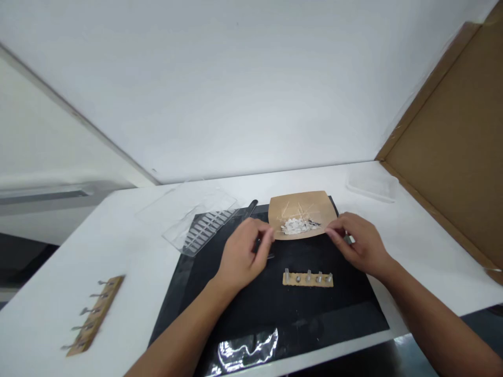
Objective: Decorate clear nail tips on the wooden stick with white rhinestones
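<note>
A brown paper tray (302,201) lies at the far side of the black mat (251,309), holding a heap of small white pieces (296,225) and thin pale strands. My left hand (245,254) is closed, thumb and forefinger at the tray's near left corner. At the near right corner, my right hand (359,243) pinches the tray's edge. Nearer to me on the mat is a short tan strip (308,279) with several small clear and metallic pieces standing along it. A small clear piece beside my left thumb is too blurred to name.
Clear plastic sheets or trays (204,230) overlap the mat's far left corner, near a black handle (250,208). A wooden strip with several metal clips (96,314) lies at left. A clear plastic lid or tray (372,186) sits at back right, before a cardboard panel (451,146).
</note>
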Motion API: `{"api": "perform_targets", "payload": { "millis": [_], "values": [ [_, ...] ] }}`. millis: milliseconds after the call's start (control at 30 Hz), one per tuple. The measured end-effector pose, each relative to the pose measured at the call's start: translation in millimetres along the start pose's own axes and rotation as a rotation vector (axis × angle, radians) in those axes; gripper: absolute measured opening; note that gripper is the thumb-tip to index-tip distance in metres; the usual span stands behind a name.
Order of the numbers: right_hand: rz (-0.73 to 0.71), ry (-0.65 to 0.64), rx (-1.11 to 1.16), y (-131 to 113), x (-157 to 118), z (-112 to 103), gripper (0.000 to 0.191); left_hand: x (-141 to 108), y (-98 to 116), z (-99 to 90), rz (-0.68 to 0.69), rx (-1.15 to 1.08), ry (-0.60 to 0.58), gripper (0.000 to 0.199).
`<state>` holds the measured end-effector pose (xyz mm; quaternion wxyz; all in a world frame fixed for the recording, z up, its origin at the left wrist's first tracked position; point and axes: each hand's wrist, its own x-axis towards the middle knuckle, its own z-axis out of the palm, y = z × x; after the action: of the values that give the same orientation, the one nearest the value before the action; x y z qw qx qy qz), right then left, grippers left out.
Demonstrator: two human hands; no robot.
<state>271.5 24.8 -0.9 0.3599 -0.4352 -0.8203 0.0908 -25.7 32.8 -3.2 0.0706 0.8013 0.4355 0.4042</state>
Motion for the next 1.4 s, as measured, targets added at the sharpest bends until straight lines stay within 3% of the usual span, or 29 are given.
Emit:
{"api": "perform_targets", "payload": {
  "millis": [100, 167, 267, 333, 400, 467, 567, 767, 967, 1167, 1267, 1400],
  "values": [
    [0.110, 0.139, -0.115, 16, 2, -7, 0.023, 3, -18, -2.1, -0.236, 0.199, 0.073, 0.016],
    [0.172, 0.171, -0.127, 25, 2, -10, 0.025, 6, -30, -7.7, -0.260, 0.271, 0.050, 0.018],
    [0.218, 0.177, -0.119, 33, 3, -9, 0.027, 9, -41, -21.3, -0.127, 0.253, -0.214, 0.020],
    [0.219, 0.159, -0.116, 33, 3, -6, 0.026, 11, -41, -29.4, 0.009, 0.177, -0.440, 0.020],
    [0.204, 0.138, -0.109, 31, 3, -3, 0.025, 12, -37, -33.6, 0.051, 0.093, -0.592, 0.017],
    [0.185, 0.124, -0.101, 29, 3, 0, 0.024, 13, -33, -33.4, -0.017, 0.046, -0.654, 0.014],
    [0.166, 0.117, -0.097, 28, 2, 2, 0.024, 13, -32, -29.4, -0.099, 0.033, -0.689, 0.025],
    [0.156, 0.105, -0.097, 28, 3, 2, 0.024, 10, -40, -25.9, -0.036, -0.033, -0.792, 0.022],
    [0.117, 0.057, -0.088, 28, 1, 6, 0.021, 7, -34, -25.7, -0.010, -0.027, -0.746, 0.017],
    [0.042, -0.018, -0.034, 16, 1, 4, 0.015, 11, -41, -38.0, -0.053, -0.080, -0.690, 0.016],
    [-0.010, -0.006, 0.003, 5, 1, 3, 0.013, 15, -42, -39.6, -0.033, -0.113, -0.541, 0.018],
    [-0.014, 0.015, 0.129, -6, 1, 6, 0.019, 15, -34, -28.4, 0.090, -0.169, -0.263, 0.015]
  ]
}}
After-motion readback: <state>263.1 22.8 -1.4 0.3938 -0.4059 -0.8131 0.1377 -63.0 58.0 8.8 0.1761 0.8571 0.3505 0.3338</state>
